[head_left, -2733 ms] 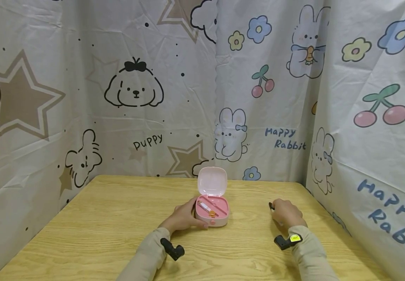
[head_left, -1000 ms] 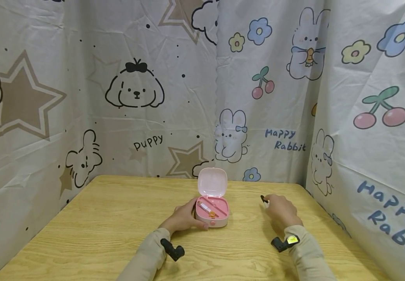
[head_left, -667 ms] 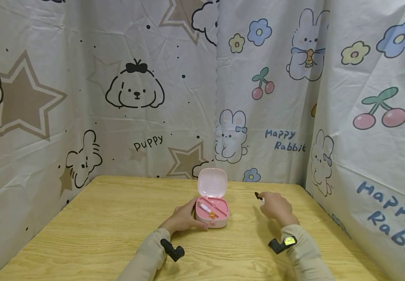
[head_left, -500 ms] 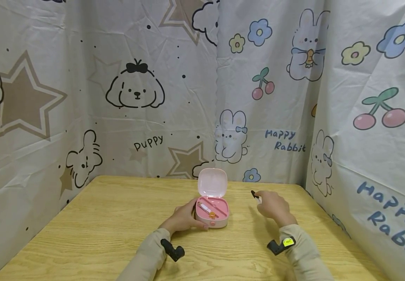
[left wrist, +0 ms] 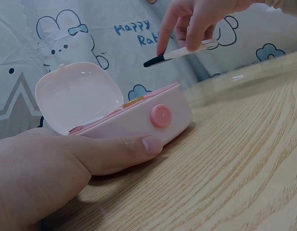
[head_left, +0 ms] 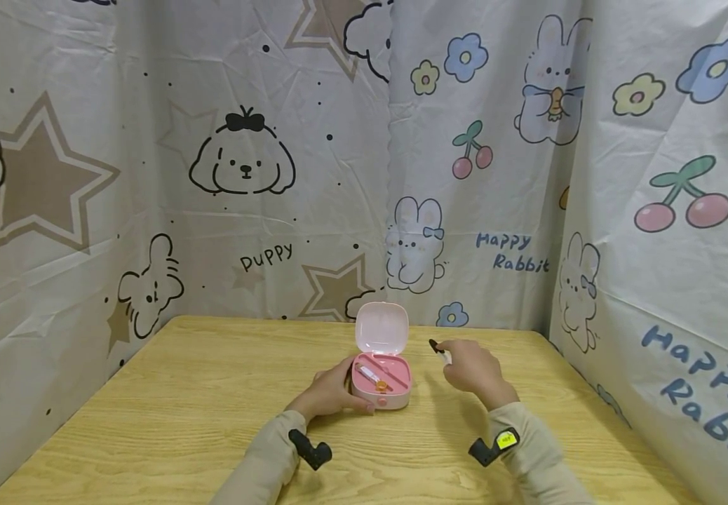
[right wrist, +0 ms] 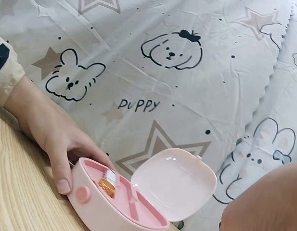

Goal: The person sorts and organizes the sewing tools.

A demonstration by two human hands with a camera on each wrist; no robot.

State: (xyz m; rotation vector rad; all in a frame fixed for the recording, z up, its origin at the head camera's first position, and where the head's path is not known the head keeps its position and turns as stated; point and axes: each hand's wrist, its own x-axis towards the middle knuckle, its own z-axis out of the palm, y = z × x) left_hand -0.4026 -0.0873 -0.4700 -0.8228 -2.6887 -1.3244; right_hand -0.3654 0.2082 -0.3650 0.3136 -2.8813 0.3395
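Observation:
My left hand [head_left: 322,394] grips the left side of a small pink box [head_left: 395,401], thumb at its front next to a round pink button [left wrist: 161,116]. The box stands on the table with its lid [head_left: 381,328] raised. Inside, a slim white item [head_left: 369,373] with an orange end [right wrist: 107,186] lies in the left part, beside a divider. Right of the box, my right hand [head_left: 474,368] pinches a white pen [left wrist: 187,49] with a black cap [left wrist: 155,61]. The pen is held above the table, cap pointing toward the box side.
A wooden table [head_left: 225,365] spreads around the box. Printed cloth curtains [head_left: 313,210] with stars, puppies and rabbits enclose the back and both sides. A small black wrist camera [head_left: 310,449] sits on the left sleeve, another camera [head_left: 493,447] on the right.
My right hand has carried the pen leftward and slightly away from me, closer to the box. The left hand and the box have stayed in place.

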